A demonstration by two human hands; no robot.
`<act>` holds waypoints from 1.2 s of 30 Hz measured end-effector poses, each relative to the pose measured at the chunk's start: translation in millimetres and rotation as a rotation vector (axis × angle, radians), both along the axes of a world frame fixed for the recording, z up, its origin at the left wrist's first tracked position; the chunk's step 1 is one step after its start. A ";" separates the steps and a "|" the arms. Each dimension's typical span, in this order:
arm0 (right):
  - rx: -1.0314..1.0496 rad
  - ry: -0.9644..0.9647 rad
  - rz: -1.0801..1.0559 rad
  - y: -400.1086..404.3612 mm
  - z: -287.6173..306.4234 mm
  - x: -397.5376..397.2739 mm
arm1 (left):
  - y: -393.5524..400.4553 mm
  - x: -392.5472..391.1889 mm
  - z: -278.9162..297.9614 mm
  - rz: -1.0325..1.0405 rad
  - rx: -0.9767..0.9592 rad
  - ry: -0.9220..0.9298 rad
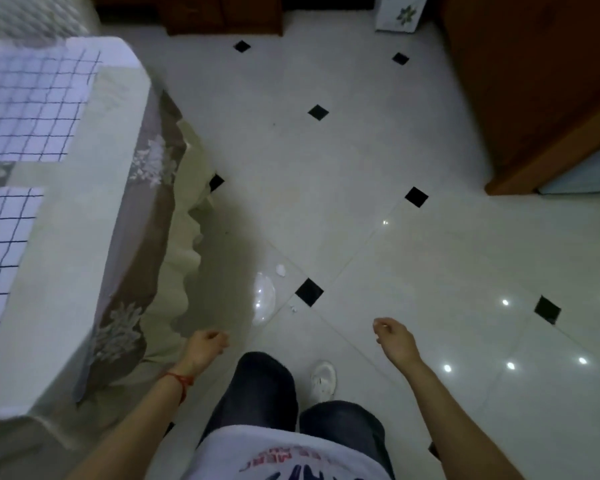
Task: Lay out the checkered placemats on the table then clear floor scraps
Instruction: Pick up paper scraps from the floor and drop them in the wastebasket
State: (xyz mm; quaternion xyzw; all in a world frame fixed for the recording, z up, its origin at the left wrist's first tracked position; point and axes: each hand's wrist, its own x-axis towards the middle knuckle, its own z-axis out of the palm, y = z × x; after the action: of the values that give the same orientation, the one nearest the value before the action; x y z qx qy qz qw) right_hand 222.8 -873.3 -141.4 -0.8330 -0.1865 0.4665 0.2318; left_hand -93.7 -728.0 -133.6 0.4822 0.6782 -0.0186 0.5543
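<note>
Two placemats (28,105) lie flat on the table (84,237), so that step looks done; floor scraps come next. White scraps (280,270) and a clear plastic piece (264,297) lie on the floor (395,254) just ahead. Left hand (207,346) and right hand (392,336) are loosely curled, holding nothing. Next: bend and pinch. Shirt print is unreadable.

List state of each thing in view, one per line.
upper placemat: flat on the table
lower placemat: flat on the table
clear plastic scrap: on the floor
white scrap: on the floor
left hand: loosely curled, empty
right hand: loosely curled, apparently empty
</note>
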 end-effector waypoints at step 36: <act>-0.238 -0.035 0.768 211.6 -623.4 -19.9 | 257.4 183.1 -638.2 -0.858 0.234 0.287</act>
State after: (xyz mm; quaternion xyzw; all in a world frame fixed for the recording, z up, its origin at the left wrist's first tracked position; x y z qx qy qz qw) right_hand 202.9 -661.6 -764.7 -0.7314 -0.4330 0.5234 -0.0607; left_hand 89.4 -470.6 -771.9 0.7708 0.4851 -0.2360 0.3389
